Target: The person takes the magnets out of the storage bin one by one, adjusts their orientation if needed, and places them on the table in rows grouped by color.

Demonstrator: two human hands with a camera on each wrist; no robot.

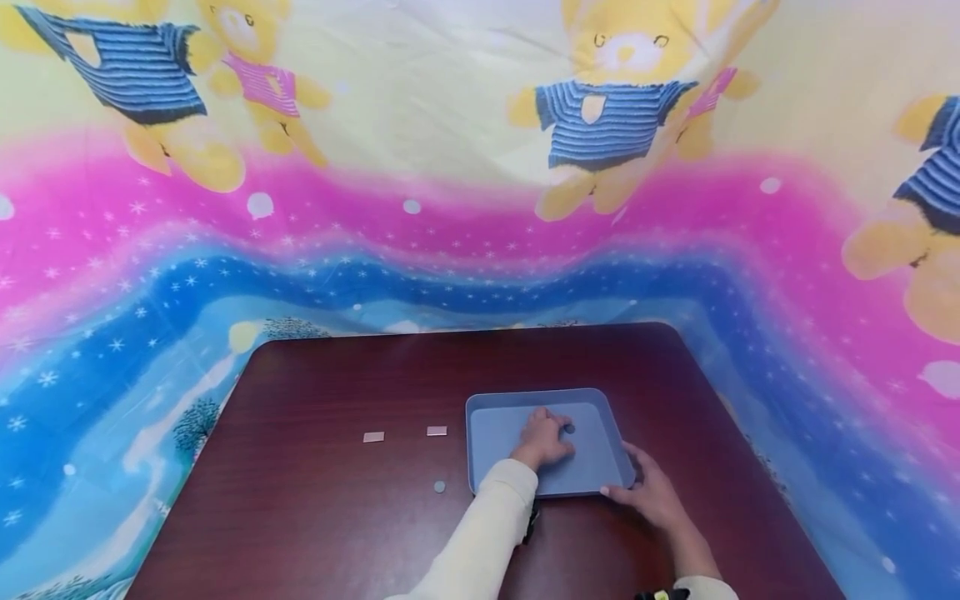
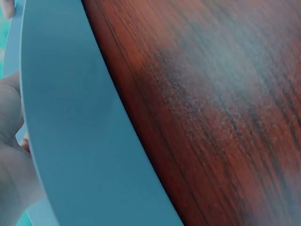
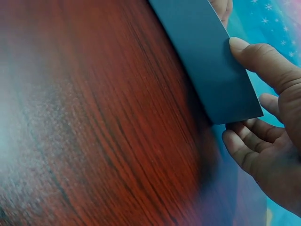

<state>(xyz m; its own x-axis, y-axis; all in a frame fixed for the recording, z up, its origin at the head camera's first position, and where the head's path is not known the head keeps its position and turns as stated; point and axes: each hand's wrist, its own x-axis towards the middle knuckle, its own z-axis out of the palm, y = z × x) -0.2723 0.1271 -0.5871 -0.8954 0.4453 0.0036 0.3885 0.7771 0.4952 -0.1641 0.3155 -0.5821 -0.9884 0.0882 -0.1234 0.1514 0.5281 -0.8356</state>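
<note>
A shallow blue-grey tray point(image 1: 495, 398) rests on the brown table. My left hand point(image 1: 546, 438) reaches into it, with the index finger and thumb spread apart in a curve. By the index fingertip is a small dark round disc point(image 1: 569, 428); the thumb tip looks apart from it. My right hand point(image 1: 654, 492) grips the tray's near right corner. In the right wrist view, its thumb point(image 3: 263, 59) presses the outer wall point(image 3: 207, 61) and its other fingers lie round the corner. The left wrist view shows the tray wall point(image 2: 80, 113) hiding most of my left hand point(image 2: 14, 155).
Left of the tray, two small pale rectangular pieces point(image 1: 373, 437) lie apart on the table point(image 1: 315, 517). A small grey-green disc point(image 1: 439, 487) lies nearer to me. A printed cloth point(image 1: 450, 150) with bears hangs behind and beside the table.
</note>
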